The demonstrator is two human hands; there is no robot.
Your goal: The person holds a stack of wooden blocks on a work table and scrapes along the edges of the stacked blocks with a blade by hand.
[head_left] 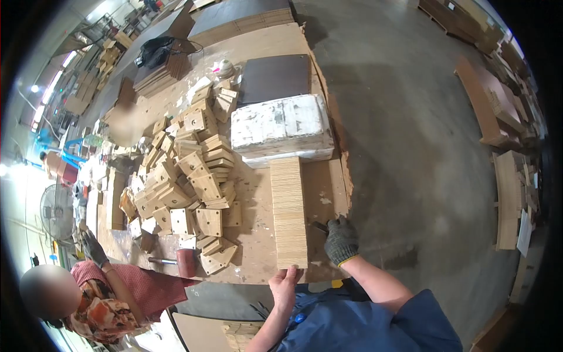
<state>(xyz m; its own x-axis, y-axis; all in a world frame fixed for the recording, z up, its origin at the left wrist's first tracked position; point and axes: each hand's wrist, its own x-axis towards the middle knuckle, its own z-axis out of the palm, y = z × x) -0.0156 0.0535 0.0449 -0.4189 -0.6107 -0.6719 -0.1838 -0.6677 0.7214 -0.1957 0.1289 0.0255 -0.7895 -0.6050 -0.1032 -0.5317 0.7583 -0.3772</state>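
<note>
A long, straight row of thin wooden pieces (289,214) is packed side by side, and its near end is touched by the fingers of the bare left hand (282,288). Whether that last piece is pinched or only pushed by those fingers cannot be told. The row is stretched straight out ahead of the left fingers, and its far end seems to be stopped by a big white block (282,124).

The gloved right hand (342,242) is kept just to the right of the row, with its fingers curled. A small dark thing (320,226) can be seen by those fingertips, but whether it is gripped cannot be told.

From this, the row looks well filled and neat, so a good part of the lining-up seems to be done. Much seems to be left, too: a big messy heap of wooden pieces with holes (193,170) is spread ahead and to the left of the left fingers, not put in any line. A mallet (186,263) is left lying on the table (258,249), well to the left of the left fingers, touched by neither hand.
</note>
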